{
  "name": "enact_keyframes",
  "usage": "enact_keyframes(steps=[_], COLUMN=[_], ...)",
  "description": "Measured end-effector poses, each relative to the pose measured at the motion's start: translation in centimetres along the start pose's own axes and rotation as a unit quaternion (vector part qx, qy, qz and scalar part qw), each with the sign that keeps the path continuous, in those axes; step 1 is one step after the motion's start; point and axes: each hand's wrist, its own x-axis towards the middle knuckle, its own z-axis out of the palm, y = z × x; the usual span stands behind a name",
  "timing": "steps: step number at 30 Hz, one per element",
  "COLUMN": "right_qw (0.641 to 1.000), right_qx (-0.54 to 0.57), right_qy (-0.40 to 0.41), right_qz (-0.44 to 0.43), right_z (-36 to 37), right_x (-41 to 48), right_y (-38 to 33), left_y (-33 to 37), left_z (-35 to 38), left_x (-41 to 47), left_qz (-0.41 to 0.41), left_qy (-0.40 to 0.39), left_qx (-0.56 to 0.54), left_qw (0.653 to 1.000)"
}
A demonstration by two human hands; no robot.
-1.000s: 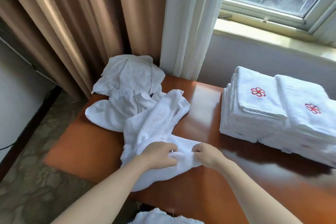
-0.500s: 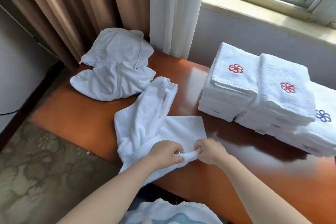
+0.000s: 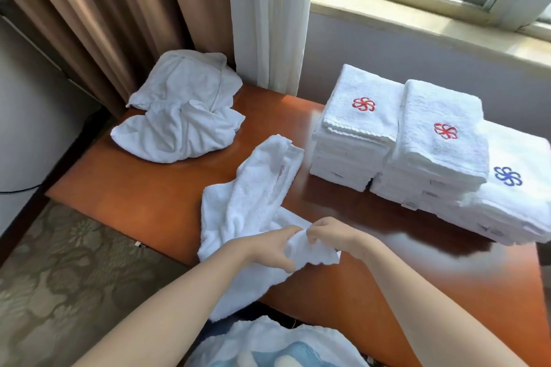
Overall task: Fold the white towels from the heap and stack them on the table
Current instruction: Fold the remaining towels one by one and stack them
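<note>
A crumpled white towel [image 3: 253, 197] lies stretched across the middle of the orange-brown table [image 3: 143, 199], its near end hanging over the front edge. My left hand [image 3: 269, 250] grips that near end from the left, and my right hand [image 3: 331, 232] pinches the same bunched edge from the right; the two hands are close together. A heap of unfolded white towels [image 3: 182, 116] sits at the table's far left corner. Stacks of folded white towels [image 3: 417, 152] with red and blue flower emblems stand on the right.
Brown curtains [image 3: 113, 18] and a white sheer curtain [image 3: 268, 15] hang behind the table, with a window sill [image 3: 432, 18] at the back right. Patterned carpet [image 3: 68, 277] lies to the left. White and blue cloth [image 3: 268, 345] shows at the bottom edge.
The towel has been pulled away from the heap toward the table's front edge. Its flat corner has been bunched up between my hands, which have lifted slightly.
</note>
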Motion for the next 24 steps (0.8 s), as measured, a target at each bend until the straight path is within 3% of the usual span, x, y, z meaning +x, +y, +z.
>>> enact_keyframes(steps=[5, 8, 10, 13, 17, 21, 24], right_qw=[0.997, 0.987, 0.973, 0.946, 0.894, 0.864, 0.844], right_qx=[-0.019, -0.08, -0.158, -0.247, -0.37, -0.46, -0.485], right_qy=[0.012, 0.047, 0.055, 0.068, 0.072, 0.038, 0.096], right_qz=[-0.071, -0.131, -0.159, -0.199, -0.24, -0.2, -0.206], right_z=[0.2, 1.4, 2.5, 4.5, 6.3, 7.2, 7.8], right_x=[1.5, 2.9, 3.6, 4.5, 5.5, 6.4, 7.1], right_y=[-2.5, -5.0, -6.6, -8.2, -9.5, -9.0, -8.5], left_y=[-1.0, -2.0, -2.9, -4.9, -6.7, -7.5, -8.2], left_z=[-1.1, -1.8, -2.2, -2.0, -1.1, 0.1, 0.7], left_x=[-1.2, -2.3, -3.1, -3.8, -4.0, -3.2, -2.8], left_qz=[-0.065, -0.14, -0.173, -0.219, -0.231, -0.234, -0.2], left_qy=[0.036, 0.057, 0.114, 0.242, 0.315, 0.323, 0.332], left_qx=[0.106, 0.034, 0.051, 0.167, 0.185, 0.215, 0.221], left_qw=[0.992, 0.988, 0.977, 0.93, 0.902, 0.891, 0.895])
